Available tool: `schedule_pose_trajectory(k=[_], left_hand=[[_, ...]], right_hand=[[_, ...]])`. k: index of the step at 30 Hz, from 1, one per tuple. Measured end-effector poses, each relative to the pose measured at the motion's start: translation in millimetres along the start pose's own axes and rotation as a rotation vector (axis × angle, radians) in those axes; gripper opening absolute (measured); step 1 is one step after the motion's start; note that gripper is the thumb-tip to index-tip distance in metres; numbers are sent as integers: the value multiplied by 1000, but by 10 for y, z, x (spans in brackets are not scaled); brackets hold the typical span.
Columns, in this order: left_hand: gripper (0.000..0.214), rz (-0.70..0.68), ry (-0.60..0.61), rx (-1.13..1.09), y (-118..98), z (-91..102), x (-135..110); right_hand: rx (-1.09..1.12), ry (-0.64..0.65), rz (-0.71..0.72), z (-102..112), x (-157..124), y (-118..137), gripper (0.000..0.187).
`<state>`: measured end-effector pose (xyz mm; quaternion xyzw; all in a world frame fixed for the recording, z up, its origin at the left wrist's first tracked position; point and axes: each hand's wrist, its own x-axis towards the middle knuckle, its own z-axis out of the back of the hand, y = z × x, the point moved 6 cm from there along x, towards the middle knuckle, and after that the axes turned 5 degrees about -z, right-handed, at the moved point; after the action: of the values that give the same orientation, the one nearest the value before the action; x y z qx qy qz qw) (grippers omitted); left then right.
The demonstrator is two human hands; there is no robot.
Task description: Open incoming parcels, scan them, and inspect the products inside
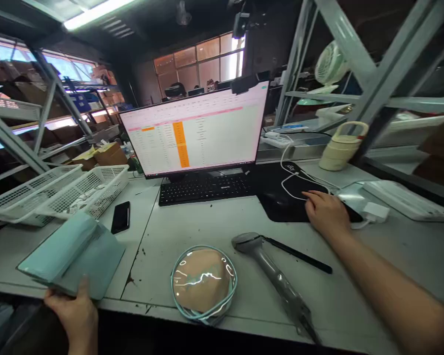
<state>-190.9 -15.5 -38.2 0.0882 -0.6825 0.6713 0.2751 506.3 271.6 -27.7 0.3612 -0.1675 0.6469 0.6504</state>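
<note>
My left hand (pixel 75 313) is at the desk's near left edge, its fingers closed on the corner of a pale green packet (pixel 72 254) that lies tilted over the desk edge. My right hand (pixel 326 213) rests palm down on the black mouse pad (pixel 281 190), cupped over something hidden beneath it, probably a mouse. Between the hands lie a round plastic-wrapped beige item with a green rim (pixel 203 282) and a grey handheld scanner (pixel 272 273). A monitor (pixel 196 130) with a spreadsheet stands behind a black keyboard (pixel 205 187).
Two white mesh baskets (pixel 59 192) sit at the left, with a black phone (pixel 120 216) beside them. A black pen (pixel 299 254) lies by the scanner. A cream container (pixel 342 146), white cables and a flat white device (pixel 407 199) are at the right. Metal shelving surrounds the desk.
</note>
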Motion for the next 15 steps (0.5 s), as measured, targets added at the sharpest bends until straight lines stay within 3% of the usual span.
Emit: schedule_pose_trajectory(k=[2, 5, 8, 12, 15], left_hand=[[95, 85, -10, 46, 81, 51, 17], [102, 225, 84, 235, 138, 46, 14], [101, 252, 107, 267, 104, 1, 25], [86, 297, 88, -169, -151, -159, 28], [77, 356, 229, -477, -532, -388, -12]], right_hand=[[-3, -13, 26, 5, -20, 27, 44], [-11, -39, 43, 13, -47, 38, 45], [9, -69, 63, 16, -36, 17, 48], [91, -160, 90, 147, 113, 198, 61], [201, -244, -21, 511, 215, 679, 65]])
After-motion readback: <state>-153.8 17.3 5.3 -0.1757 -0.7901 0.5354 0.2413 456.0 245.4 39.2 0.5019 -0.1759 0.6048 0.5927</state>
